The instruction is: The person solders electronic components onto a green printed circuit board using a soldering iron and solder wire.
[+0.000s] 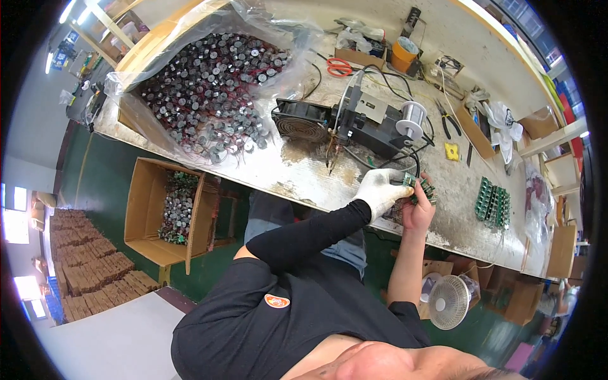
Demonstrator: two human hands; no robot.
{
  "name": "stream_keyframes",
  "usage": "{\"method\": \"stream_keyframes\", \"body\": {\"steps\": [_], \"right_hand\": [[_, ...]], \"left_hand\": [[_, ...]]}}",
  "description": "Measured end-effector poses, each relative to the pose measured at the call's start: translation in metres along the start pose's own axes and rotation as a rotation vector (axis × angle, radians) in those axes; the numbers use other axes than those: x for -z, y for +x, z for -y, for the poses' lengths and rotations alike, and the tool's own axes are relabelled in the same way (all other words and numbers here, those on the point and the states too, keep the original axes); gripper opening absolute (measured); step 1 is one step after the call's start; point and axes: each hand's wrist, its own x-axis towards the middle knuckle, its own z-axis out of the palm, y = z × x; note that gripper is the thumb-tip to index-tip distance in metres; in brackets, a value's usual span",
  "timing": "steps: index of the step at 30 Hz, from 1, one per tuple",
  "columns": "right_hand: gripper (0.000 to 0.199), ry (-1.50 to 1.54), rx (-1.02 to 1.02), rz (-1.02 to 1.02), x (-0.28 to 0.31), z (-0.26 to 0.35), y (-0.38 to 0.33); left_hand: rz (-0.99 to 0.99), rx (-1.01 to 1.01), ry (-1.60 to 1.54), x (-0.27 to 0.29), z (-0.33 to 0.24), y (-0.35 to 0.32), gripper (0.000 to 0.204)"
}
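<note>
Two hands [379, 190] [417, 216] (left gloved); green circuit boards [429, 188] held between the fingers [420, 196].

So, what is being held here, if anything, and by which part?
Small green circuit boards: the white-gloved left hand grips their left end, the bare right hand their near side; exact finger contacts are unclear.

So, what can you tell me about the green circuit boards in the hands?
The green circuit boards form a small, rigid-looking cluster, their finer details too small to make out. The gloved left hand and bare right hand hold them over the near side of the workbench, fingers partly covering them. Their number is unclear.
</note>
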Motion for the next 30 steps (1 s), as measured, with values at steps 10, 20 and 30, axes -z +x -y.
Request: {"method": "stream_keyframes", "body": {"steps": [10,20,30], "right_hand": [[0.032,0.174,-0.149,-0.090,-0.006,0.011,-0.011],[0.082,-0.781,0.332,0.098,-0.039,0.017,-0.036],[0.044,-0.420,0.465,0.073,-0.005,-0.007,-0.059]], "left_hand": [[-0.022,-0.248,0.616,-0.001,0.005,-0.003,0.073],[0.284,0.289,-1.194,-0.019,0.054,0.006,0.031],[0.040,-0.150,-0.335,0.048,-0.036,-0.120,0.030]]}}
